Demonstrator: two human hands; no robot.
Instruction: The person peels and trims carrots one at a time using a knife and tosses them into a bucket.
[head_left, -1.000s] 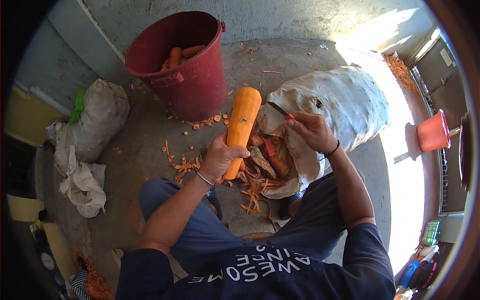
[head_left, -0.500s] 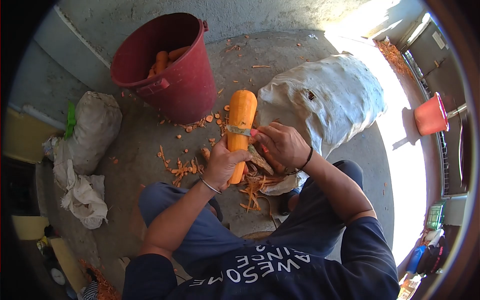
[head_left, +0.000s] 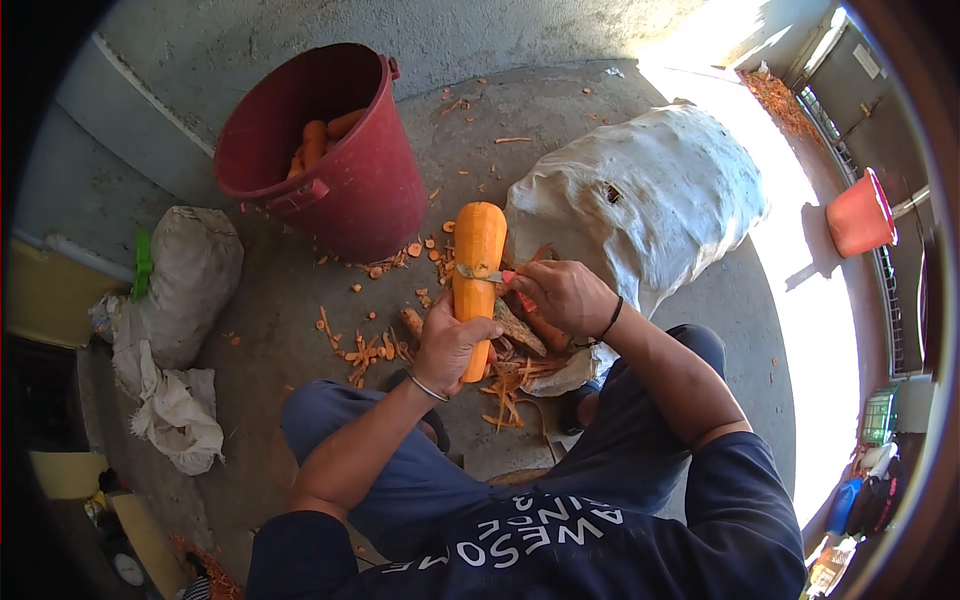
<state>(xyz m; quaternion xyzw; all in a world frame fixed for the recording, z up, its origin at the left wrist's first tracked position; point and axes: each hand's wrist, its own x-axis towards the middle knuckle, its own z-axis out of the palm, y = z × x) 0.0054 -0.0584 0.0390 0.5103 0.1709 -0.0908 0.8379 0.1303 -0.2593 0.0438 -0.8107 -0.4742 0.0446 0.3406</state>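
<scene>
Knife on carrot, both hands closed.
My left hand (head_left: 452, 345) is clamped around the lower part of the peeled carrot (head_left: 479, 243), wide end up; my right hand (head_left: 567, 297) pinches the knife (head_left: 480, 273) by its red handle, blade against the carrot's middle. Carrot sits between red bin (head_left: 385, 190) and my lap, left of big white sack (head_left: 650, 190); peelings (head_left: 508, 390) on floor below, more carrots (head_left: 314, 140) inside bin.

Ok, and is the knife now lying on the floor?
No, the right hand holds the knife, with its blade at the carrot.
</scene>
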